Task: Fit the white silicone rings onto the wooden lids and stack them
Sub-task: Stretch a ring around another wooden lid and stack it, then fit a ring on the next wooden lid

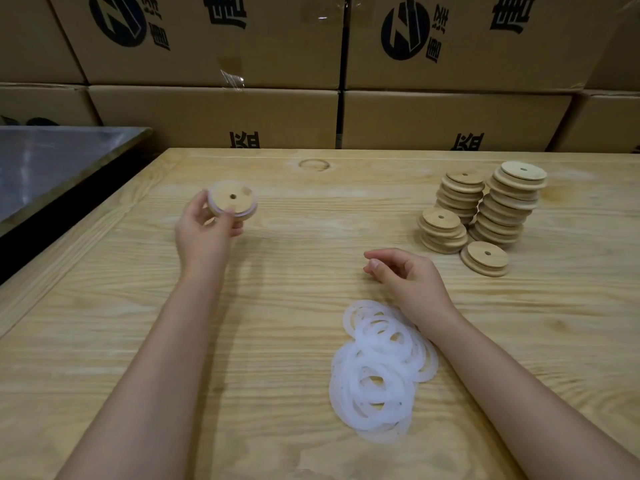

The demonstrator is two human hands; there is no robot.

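Above the grained tabletop [277,271], left hand [204,230] around a round wooden lid [232,199], right hand [408,275] loose, empty.

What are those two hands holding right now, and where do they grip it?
The left hand pinches a ringed wooden lid by its rim. The right hand holds nothing.
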